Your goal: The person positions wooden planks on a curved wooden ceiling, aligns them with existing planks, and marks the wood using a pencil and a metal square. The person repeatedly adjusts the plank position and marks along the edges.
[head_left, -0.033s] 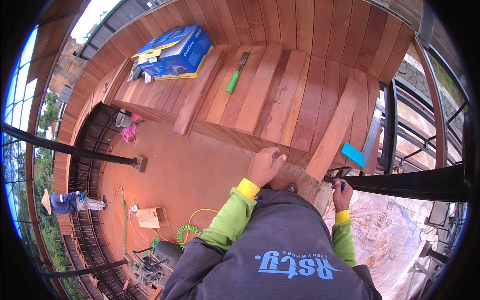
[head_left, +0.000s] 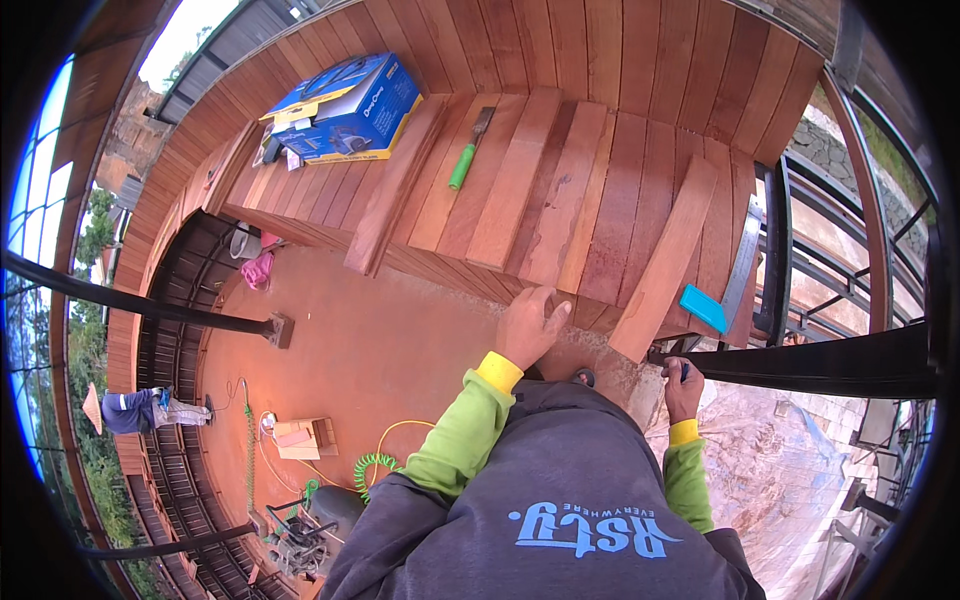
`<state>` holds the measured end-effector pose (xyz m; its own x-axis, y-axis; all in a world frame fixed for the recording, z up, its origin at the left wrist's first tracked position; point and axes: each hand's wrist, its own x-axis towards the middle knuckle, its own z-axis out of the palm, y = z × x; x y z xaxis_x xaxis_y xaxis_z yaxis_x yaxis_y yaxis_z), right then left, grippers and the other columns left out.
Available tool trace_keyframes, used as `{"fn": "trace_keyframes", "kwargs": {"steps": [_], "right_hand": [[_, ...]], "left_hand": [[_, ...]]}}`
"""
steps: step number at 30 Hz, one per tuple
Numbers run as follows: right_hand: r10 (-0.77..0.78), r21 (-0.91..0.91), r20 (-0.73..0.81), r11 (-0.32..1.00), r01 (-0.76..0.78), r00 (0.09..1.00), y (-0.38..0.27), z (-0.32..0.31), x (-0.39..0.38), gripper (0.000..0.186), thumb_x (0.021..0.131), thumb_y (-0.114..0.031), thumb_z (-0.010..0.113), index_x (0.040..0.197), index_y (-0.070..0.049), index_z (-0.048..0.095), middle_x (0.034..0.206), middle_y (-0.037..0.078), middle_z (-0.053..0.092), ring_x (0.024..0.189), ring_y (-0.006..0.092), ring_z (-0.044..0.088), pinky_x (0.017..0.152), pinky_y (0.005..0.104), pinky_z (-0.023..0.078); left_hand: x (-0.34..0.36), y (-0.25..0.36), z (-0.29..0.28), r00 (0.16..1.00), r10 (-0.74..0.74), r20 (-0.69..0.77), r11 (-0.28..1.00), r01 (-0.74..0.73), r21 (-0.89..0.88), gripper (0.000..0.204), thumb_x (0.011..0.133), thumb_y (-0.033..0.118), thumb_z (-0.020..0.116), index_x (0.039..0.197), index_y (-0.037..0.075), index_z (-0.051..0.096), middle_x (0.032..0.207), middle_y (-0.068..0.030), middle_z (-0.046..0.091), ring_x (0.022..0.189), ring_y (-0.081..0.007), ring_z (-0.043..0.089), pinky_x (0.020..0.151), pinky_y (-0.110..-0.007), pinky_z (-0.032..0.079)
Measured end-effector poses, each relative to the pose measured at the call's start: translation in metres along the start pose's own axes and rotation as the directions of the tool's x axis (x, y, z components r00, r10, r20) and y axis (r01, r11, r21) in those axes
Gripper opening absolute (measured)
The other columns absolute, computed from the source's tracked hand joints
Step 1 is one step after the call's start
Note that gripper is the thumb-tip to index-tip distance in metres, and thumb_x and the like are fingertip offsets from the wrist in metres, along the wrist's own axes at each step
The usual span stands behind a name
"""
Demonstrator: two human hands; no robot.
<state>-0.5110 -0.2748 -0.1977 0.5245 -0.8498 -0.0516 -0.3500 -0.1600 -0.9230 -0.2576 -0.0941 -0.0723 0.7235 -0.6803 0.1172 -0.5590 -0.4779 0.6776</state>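
My left hand [head_left: 530, 328], fingers loosely bent and apart, is at the front edge of the wooden bench [head_left: 634, 208], holding nothing. My right hand [head_left: 682, 392] is closed on a small dark object below the lower end of a loose plank [head_left: 661, 262] that lies slanted on the bench. A cyan-handled metal square [head_left: 705, 308] rests right of that plank. Farther up the seat are a green-handled chisel-like tool [head_left: 463, 162], another loose board [head_left: 393, 193] and a blue cardboard box [head_left: 355, 115] with its flaps raised.
A black beam [head_left: 830, 372] runs right from beside my right hand, above a sheet-covered area. A black post [head_left: 180, 305] crosses the left. On the brown floor are hoses [head_left: 375, 460], a carton [head_left: 305, 437] and machinery [head_left: 300, 540]. A co-worker [head_left: 150, 410] stands at far left.
My left hand's fingers have risen slightly and spread a little. The bench appears shifted very slightly in view; my right hand looks much the same.
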Motion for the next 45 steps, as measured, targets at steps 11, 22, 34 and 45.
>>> {"fn": "trace_keyframes", "kwargs": {"steps": [11,22,34,45], "right_hand": [[0.224,0.157,-0.037,0.964,-0.216,0.974,-0.015,0.017,-0.012,0.035,0.097,-0.028,0.054,0.084,0.002,0.067,0.068,0.005,0.064,0.064,0.0108,0.058,0.061,0.0272,0.047],[0.243,0.193,0.032,0.95,-0.245,0.969,-0.055,0.048,-0.005,0.04,0.096,-0.032,0.056,0.072,0.0,0.057,0.061,0.001,0.05,0.061,0.009,0.044,0.056,0.0296,0.038],[0.335,0.332,0.052,0.883,-0.333,0.941,-0.057,0.059,0.001,0.035,0.095,-0.03,0.06,0.072,-0.002,0.058,0.063,-0.005,0.046,0.061,0.0049,0.039,0.051,0.0265,0.035],[0.324,0.407,0.077,0.853,-0.326,0.943,-0.08,0.055,-0.001,0.029,0.096,-0.028,0.058,0.088,0.0,0.061,0.074,0.0,0.057,0.061,0.0072,0.054,0.05,0.0257,0.053]], "left_hand": [[0.096,-0.012,0.043,0.99,-0.121,-0.067,0.8,0.137,0.584,0.065,0.073,0.038,0.078,0.113,-0.001,0.045,0.107,-0.016,0.052,0.102,-0.0342,0.055,0.081,-0.043,0.052],[0.122,-0.008,0.038,0.946,-0.321,-0.033,0.887,0.313,0.338,0.077,0.058,0.037,0.081,0.111,-0.008,0.046,0.105,-0.027,0.06,0.102,-0.0405,0.059,0.082,-0.046,0.053],[0.094,0.02,0.072,0.974,-0.226,-0.012,0.974,0.226,-0.024,0.079,0.059,0.031,0.079,0.116,-0.009,0.042,0.09,-0.0291,0.063,0.087,-0.0447,0.063,0.079,-0.048,0.051],[0.114,0.041,0.098,0.97,-0.243,-0.029,0.97,0.243,-0.01,0.067,0.058,0.026,0.08,0.102,-0.003,0.04,0.084,-0.0278,0.062,0.081,-0.0464,0.061,0.075,-0.049,0.051]]}}
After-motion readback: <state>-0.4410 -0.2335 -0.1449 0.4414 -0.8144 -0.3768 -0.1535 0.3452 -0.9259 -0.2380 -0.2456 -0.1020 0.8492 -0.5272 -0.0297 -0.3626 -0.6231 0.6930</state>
